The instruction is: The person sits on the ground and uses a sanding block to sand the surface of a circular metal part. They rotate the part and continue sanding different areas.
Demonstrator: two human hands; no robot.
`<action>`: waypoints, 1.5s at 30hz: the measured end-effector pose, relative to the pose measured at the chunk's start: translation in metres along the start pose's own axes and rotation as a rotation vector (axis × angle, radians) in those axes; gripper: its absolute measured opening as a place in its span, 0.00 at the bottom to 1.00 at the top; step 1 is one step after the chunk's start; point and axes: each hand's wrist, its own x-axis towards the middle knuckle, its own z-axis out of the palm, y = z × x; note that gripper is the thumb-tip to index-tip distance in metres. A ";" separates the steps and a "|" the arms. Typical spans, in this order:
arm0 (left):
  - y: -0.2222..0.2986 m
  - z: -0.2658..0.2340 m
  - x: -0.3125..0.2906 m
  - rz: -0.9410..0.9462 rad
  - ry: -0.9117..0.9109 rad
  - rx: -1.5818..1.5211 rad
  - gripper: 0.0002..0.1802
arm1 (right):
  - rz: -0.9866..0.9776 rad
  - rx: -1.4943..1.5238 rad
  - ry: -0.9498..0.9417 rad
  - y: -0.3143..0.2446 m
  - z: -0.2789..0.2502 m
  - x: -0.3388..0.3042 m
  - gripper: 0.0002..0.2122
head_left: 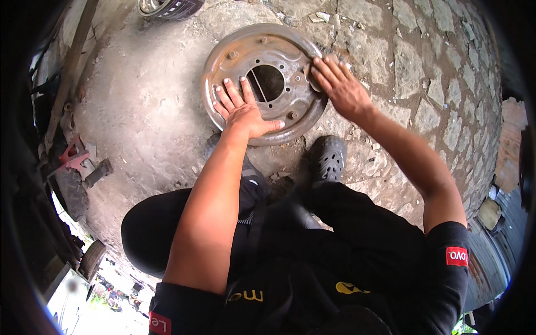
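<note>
A rusty steel wheel rim [228, 67] lies flat on the ground, with a round centre hole ringed by small bolt holes. My left hand [245, 116] rests on its near left part, fingers spread and palm down. At the right edge of the rim, my right hand [341, 88] presses a flat brownish piece [314, 79] against the metal. The fingers cover most of this piece; it may be sandpaper, but I cannot tell for certain.
Past the rim at the upper left stands a dark cylindrical container [170, 8]. Stone paving [410, 61] runs along the right. A red metal stand [74, 155] and a short dark block [99, 173] lie at left. My shoe [327, 159] is just below the rim.
</note>
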 end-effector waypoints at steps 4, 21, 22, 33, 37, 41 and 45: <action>0.010 -0.008 0.002 -0.060 -0.051 0.015 0.87 | -0.041 0.135 -0.115 -0.021 0.008 -0.035 0.30; 0.033 -0.030 0.008 -0.186 -0.227 -0.021 0.88 | 0.042 0.269 -0.033 0.011 -0.032 -0.006 0.34; 0.033 -0.033 0.008 -0.200 -0.231 -0.017 0.88 | 0.014 0.145 0.118 0.012 -0.013 -0.001 0.34; 0.053 -0.033 0.008 -0.250 -0.250 -0.029 0.89 | -0.018 0.207 0.110 0.035 0.008 0.012 0.32; 0.057 -0.032 0.007 -0.257 -0.237 -0.075 0.90 | -0.012 0.137 0.169 0.029 0.000 0.012 0.31; 0.061 -0.030 0.007 -0.258 -0.233 -0.083 0.90 | -0.030 0.278 0.280 0.033 0.011 0.016 0.30; 0.066 -0.031 0.009 -0.261 -0.254 -0.054 0.91 | -0.057 0.300 0.291 0.038 0.019 0.013 0.27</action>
